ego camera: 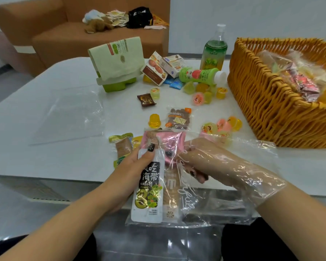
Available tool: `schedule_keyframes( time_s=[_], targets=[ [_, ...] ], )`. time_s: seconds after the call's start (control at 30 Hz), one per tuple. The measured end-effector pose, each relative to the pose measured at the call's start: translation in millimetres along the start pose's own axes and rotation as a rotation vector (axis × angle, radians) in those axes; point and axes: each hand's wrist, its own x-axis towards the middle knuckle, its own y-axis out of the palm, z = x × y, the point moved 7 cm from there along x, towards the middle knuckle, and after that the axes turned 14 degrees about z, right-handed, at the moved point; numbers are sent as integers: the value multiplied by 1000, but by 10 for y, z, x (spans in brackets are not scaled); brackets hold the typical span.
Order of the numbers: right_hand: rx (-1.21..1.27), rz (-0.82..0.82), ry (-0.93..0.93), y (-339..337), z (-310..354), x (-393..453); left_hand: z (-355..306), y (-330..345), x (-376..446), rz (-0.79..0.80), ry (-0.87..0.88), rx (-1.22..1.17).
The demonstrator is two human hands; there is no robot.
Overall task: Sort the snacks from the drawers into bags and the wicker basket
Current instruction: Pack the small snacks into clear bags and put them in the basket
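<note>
My left hand [137, 162] grips a white and black seaweed snack packet [149, 187] together with a pink packet [167, 146], thumb on top. My right hand [205, 162] is inside a clear plastic bag [224, 200] that drapes over the wrist and the table edge; its fingers curl around the bag film near the packets. A wicker basket [262, 102] with several wrapped snacks stands at the right. Loose jelly cups [222, 125] and a brown nut packet [179, 117] lie just beyond my hands.
Another clear bag [72, 113] lies flat on the white table [45, 157] at left. Farther back stand a green paper bag [117, 57], snack boxes [158, 68], two green bottles [213, 51], more jelly cups [201, 93]. A brown sofa [64, 34] stands behind.
</note>
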Motion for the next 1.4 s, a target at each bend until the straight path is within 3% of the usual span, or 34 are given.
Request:
schedule_keyframes(
  time_s=[0.17, 0.23, 0.3, 0.37, 0.43, 0.5, 0.63, 0.7, 0.9, 1.03, 1.17, 1.4],
  targets=[
    [137, 132, -41, -195, 114, -26, 2, -94, 17, -104, -8, -173],
    [229, 53, -102, -474, 187, -131, -53, -188, 11, -158, 17, -206],
    [291, -158, -107, -795, 166, -228, -94, -317, -7, -220, 41, -243],
    [162, -375, -28, -1025, 35, -265, -120, -444, -41, -270, 55, -272],
    [-173, -500, 86, -1115, -64, -244, -125, -568, -72, -303, 70, -279],
    [-475, -488, 140, -1001, -81, -180, -126, -662, -106, -327, 87, -268],
    [-675, -306, 201, -646, -215, 55, -119, -710, -157, -334, 98, -249],
    [-724, -303, 233, -613, -316, 153, -104, -713, -172, -337, 91, -259],
    [-440, -373, 164, -816, -267, 144, -114, -737, -157, -326, 97, -276],
    [144, -467, -30, -975, -140, -55, -145, -808, -151, -336, 116, -262],
    [579, -437, -223, -987, -55, -140, -144, -864, -142, -353, 112, -291],
    [1018, -264, -584, -938, 125, -227, -108, -858, -93, -339, 122, -352]
  ],
)
